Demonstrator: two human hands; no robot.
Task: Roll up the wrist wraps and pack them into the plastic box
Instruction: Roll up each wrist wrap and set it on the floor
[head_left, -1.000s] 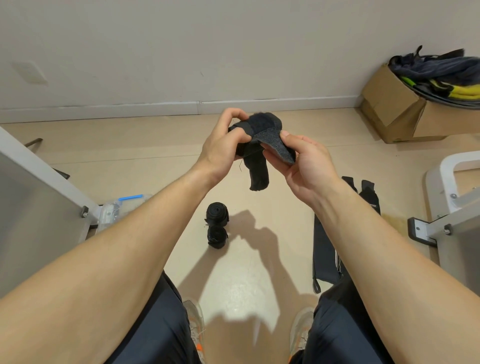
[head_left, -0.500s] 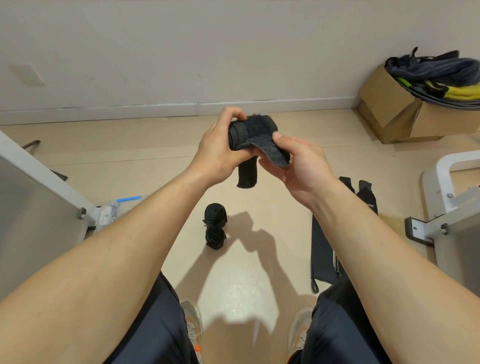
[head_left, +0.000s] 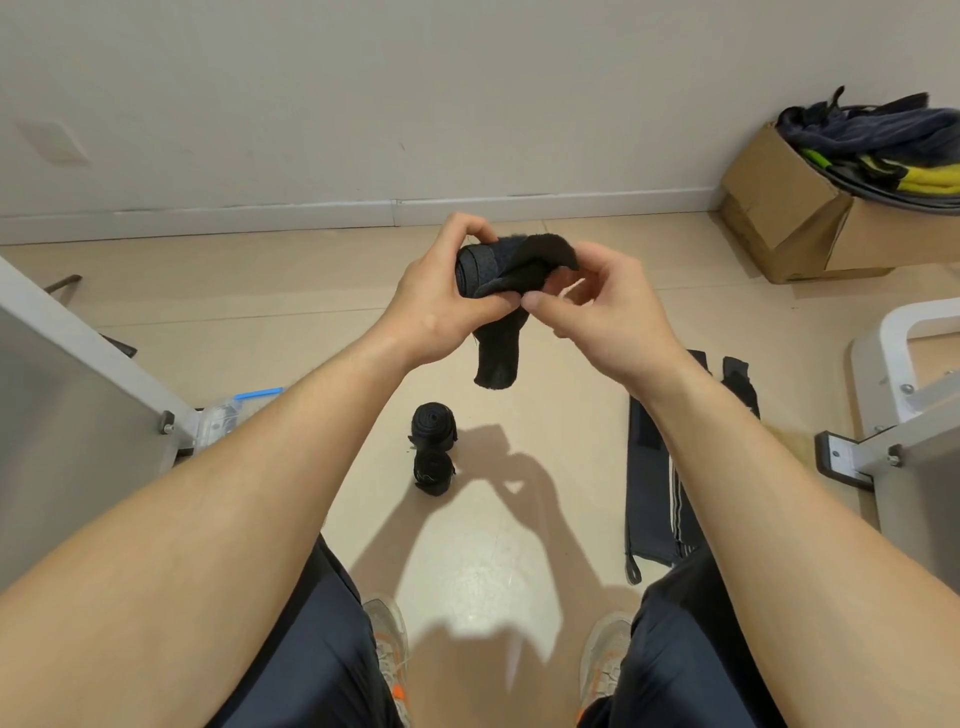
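You stand over a pale floor (head_left: 493, 561), looking down past both bare forearms, and the job looks roughly half done. The largest of the task's things, the flat wrist wraps (head_left: 654, 483), lie as long dark strips on the floor to the right, near your right foot, not yet rolled. How many strips there are cannot be told. To the left, a clear plastic box (head_left: 228, 421) with a blue clip sits on the floor. It is mostly hidden behind a grey metal panel (head_left: 62, 415) and your left forearm, so whether anything is packed in it cannot be told. Between your arms, two finished rolls (head_left: 432, 431) lie touching each other on the floor, well apart from the box, so they have yet to be packed. Another wrap (head_left: 493, 265) is held up in the air in front of you, farther off than the rolls. Most of it is wound into a thick roll, and a short tail hangs loose beneath. Your left hand (head_left: 441, 306) is closed around that roll, fingers curled over its top and thumb along its underside. Your right hand (head_left: 608, 312) is curled just beside it. Its thumb (head_left: 537, 301) and forefinger appear to pinch the loose band where it leaves the roll.
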